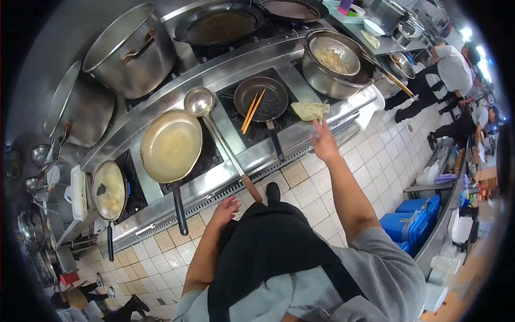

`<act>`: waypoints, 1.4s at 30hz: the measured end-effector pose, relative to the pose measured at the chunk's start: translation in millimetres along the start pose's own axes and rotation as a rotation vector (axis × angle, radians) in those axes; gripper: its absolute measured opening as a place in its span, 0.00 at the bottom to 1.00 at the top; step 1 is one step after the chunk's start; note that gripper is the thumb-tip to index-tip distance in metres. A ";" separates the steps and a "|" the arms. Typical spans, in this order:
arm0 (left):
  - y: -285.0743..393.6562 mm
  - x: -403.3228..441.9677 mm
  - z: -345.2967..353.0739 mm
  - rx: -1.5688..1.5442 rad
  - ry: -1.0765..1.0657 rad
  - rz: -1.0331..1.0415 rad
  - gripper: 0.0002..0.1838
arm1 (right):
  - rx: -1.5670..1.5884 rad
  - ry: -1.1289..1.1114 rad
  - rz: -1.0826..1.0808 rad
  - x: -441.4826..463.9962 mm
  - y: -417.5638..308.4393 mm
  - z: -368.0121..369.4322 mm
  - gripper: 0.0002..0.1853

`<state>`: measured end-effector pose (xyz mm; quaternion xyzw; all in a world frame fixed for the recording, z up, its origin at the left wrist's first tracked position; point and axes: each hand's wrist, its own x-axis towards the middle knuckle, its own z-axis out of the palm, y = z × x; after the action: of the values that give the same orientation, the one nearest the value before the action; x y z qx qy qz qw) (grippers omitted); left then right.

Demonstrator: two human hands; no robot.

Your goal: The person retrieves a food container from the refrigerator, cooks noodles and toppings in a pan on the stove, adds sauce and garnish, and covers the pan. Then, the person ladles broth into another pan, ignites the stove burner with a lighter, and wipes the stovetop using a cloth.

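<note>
My right hand reaches out with its fingers stretched, the fingertips at the lower edge of a crumpled pale cloth on the stove's front ledge. I cannot tell whether they touch it. Near my waist, my left hand hangs empty with loosely bent fingers, left of the handle end of a long ladle. A small dark frying pan sits on the burner ahead, with wooden chopsticks lying across it. Left of the ladle rests a larger frying pan holding pale liquid.
A lidded pan stands at far left over a blue flame. Tall stockpots and wide dark pans line the back. At right, a strainer rests over a metal pot. Blue bins and other people are farther right.
</note>
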<state>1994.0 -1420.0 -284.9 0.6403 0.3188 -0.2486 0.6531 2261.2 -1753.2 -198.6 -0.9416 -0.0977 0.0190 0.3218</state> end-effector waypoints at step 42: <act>117.8 -137.0 58.5 -0.609 0.568 0.335 0.09 | -0.507 -0.189 -0.201 352.1 -151.8 169.7 0.14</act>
<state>1993.9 -1483.0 -105.7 0.5047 0.4358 0.1515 0.7296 2563.5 -1464.4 -231.0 -0.9717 -0.2215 0.0497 0.0657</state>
